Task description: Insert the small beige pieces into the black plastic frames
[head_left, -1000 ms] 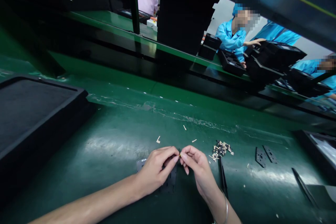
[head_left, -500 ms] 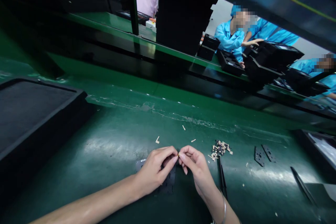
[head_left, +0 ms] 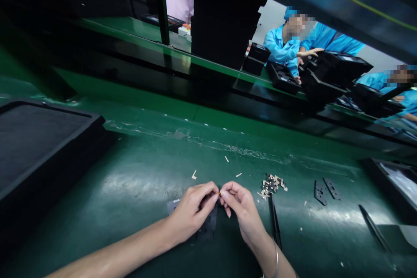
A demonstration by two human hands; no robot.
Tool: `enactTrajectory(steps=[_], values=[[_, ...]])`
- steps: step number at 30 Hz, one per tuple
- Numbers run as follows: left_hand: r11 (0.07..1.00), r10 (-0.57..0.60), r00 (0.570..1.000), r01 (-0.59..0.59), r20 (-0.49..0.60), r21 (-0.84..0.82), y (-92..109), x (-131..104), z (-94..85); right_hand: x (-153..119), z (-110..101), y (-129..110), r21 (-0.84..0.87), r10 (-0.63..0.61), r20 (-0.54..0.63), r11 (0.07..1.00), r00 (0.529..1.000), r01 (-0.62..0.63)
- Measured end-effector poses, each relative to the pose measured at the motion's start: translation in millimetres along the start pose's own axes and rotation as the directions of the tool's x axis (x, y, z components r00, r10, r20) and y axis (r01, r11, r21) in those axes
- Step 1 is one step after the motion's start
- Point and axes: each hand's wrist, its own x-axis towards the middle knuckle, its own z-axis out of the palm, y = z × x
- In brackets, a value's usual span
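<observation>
My left hand (head_left: pixel 195 210) and my right hand (head_left: pixel 239 204) meet fingertip to fingertip above the green bench. Pinched between them is a tiny part (head_left: pixel 220 193), dark with a yellowish glint, too small to name. Both hands are closed, thumb against forefinger. Beneath my left hand lies a flat dark plate with cutouts (head_left: pixel 208 226), partly covered by the hand. To the right of my right hand sits a heap of small black and beige pieces (head_left: pixel 273 185), and black tweezers (head_left: pixel 275 221) lie just below it.
Two dark perforated plates (head_left: pixel 320 192) lie farther right, near a second pair of tweezers (head_left: pixel 373 226). A large black tray (head_left: pixel 48 134) stands at left, another black tray (head_left: pixel 391 182) at right. Beige scraps (head_left: pixel 194 175) dot the bench. Co-workers in blue (head_left: pixel 282 45) are across the bench.
The whole view has shifted slightly. My hands keep the same pinch around the tiny part, and nothing on the bench has visibly moved.
</observation>
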Motion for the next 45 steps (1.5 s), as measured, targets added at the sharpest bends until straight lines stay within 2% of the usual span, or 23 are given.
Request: enactTrajectory(steps=[8, 14, 19, 21, 24, 27, 30, 33, 40, 45], values=[[0.999, -0.027, 0.999, 0.028, -0.018, 0.027, 4, 0, -2.0, 2, -2, -1, 0.015, -0.008, -0.027, 1.000, 1.000, 0.008], [0.950, 0.003, 0.996, 0.024, -0.088, 0.311, -6, 13, -15.3, 3, -14, -15, 0.052, -0.090, -0.202, 0.993, 0.975, 0.102], [0.913, 0.059, 0.994, -0.016, -0.092, 0.407, -14, 22, -23.3, 3, -13, -11, -0.014, -0.123, -0.225, 0.992, 0.967, 0.123], [0.937, 0.070, 0.992, -0.028, -0.108, 0.349, -9, 22, -22.4, 3, -11, -7, -0.033, -0.127, -0.213, 0.992, 0.969, 0.122], [0.996, -0.056, 0.996, 0.060, -0.066, 0.062, 5, 18, -18.2, 3, -8, -3, -0.053, -0.128, -0.179, 0.991, 0.976, 0.120], [0.951, -0.175, 0.982, 0.189, 0.076, -0.243, 15, 13, -14.1, 2, -6, 0, -0.110, -0.168, -0.170, 0.982, 0.971, 0.151], [0.893, -0.191, 0.975, 0.221, 0.114, -0.393, 18, 10, -11.6, -1, -4, -1, -0.232, -0.235, -0.173, 0.954, 0.956, 0.193], [0.873, -0.223, 0.970, 0.245, 0.102, -0.423, 16, 10, -10.4, -3, -2, -3, -0.319, -0.258, -0.154, 0.927, 0.954, 0.199], [0.921, -0.188, 0.977, 0.210, 0.097, -0.329, 14, 9, -10.9, -4, -3, -5, -0.278, -0.225, -0.130, 0.943, 0.966, 0.183], [0.937, -0.216, 0.973, 0.230, 0.083, -0.264, 13, 9, -10.3, -4, -2, -5, -0.361, -0.245, -0.108, 0.913, 0.963, 0.192]])
